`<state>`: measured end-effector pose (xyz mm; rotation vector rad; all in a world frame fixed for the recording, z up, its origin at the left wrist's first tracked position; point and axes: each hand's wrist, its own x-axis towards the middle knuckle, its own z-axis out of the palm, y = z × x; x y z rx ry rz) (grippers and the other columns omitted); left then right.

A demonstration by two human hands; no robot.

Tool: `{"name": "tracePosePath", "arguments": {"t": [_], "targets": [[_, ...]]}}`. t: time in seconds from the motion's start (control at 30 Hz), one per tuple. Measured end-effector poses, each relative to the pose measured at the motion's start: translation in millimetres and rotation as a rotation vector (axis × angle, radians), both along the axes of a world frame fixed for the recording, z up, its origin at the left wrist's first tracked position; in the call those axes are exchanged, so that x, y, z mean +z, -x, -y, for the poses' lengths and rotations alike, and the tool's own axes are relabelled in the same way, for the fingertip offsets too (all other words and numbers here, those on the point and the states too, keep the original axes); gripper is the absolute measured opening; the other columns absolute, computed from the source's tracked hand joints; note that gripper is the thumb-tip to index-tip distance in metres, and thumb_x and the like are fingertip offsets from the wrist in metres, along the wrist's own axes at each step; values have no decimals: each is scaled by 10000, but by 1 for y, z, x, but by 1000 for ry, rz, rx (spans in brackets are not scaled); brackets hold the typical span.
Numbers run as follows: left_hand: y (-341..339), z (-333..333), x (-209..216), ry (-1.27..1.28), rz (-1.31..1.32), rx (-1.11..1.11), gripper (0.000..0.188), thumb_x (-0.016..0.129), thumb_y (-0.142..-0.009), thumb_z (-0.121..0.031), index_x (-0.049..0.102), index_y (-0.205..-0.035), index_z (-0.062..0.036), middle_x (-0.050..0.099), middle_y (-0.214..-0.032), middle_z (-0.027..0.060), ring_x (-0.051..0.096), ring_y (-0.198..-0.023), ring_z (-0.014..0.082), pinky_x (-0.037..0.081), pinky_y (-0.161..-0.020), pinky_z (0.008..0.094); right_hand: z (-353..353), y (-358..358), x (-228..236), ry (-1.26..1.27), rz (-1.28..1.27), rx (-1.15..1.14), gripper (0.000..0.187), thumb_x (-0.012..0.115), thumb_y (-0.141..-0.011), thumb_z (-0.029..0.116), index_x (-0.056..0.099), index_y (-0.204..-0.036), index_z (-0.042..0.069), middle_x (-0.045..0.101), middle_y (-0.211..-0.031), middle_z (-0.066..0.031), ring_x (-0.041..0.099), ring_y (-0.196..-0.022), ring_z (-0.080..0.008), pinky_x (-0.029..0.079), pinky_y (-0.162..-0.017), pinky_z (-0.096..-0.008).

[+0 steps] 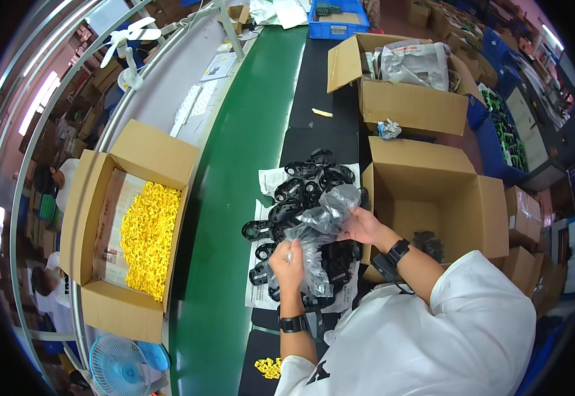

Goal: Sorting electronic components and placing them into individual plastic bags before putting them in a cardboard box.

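Both of my hands grip a crumpled clear plastic bag (315,261). My left hand (287,265) is closed on its near left part, and my right hand (362,227) pinches it at the right, higher up. Under and around the bag lies a pile of black moulded plastic parts (289,191), several with round openings. The pile rests on sheets of newspaper (259,210) spread over the work surface. The bag and my hands hide part of the pile, and I cannot make out whether anything is inside the bag.
To the right stands an open cardboard box (403,198) with a few dark pieces; behind it, another box (413,105) holds newspaper and plastic. Left of the green belt (224,218), a carton (102,290) holds small yellow parts (150,237). A blue fan (117,366) stands near left.
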<state>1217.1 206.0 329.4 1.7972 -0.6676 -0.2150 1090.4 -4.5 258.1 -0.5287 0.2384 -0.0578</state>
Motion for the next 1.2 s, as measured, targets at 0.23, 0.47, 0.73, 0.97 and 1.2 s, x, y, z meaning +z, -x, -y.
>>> {"name": "tracePosePath", "arguments": {"t": [0.23,0.47,0.73,0.97,1.2], "targets": [[-12,-16,3,176,-113,228,260,574,-858,-66,427,-648,-26,408,-579,-10,360,-565,82,312,-510,282,11,-1,-6,-13,-103,-101,553,488,-898,396,428,-1358,94,555,-1268,-111,559,-1135,-292,504,-896,-448],[-16,-9,-3,-134,-113,-56,241,595,-866,-193,577,-767,26,539,-633,55,450,-611,109,399,-571,310,-8,-9,15,22,-73,-79,501,512,-886,348,470,-1314,91,563,-1268,-91,551,-1141,-270,429,-962,-480],[3,10,2,8,-235,-69,416,557,-942,-264,447,-628,-13,401,-582,-15,346,-583,78,305,-504,303,-27,-21,24,47,61,-133,423,575,-879,195,499,-1285,108,584,-1225,-43,549,-1138,-222,419,-987,-462],[-1,7,-9,-113,15,6,385,574,-926,-228,461,-620,-22,440,-572,-45,332,-554,75,274,-491,297,-15,-21,38,156,-30,-71,455,518,-923,293,470,-1332,100,548,-1301,-59,532,-1185,-228,439,-973,-462],[-4,-6,13,227,-84,282,273,550,-903,-112,496,-653,-16,473,-605,-28,399,-566,66,300,-507,260,-1,-17,25,110,-266,-96,423,544,-924,370,533,-1275,135,616,-1116,-5,611,-972,-179,509,-869,-420]]}}
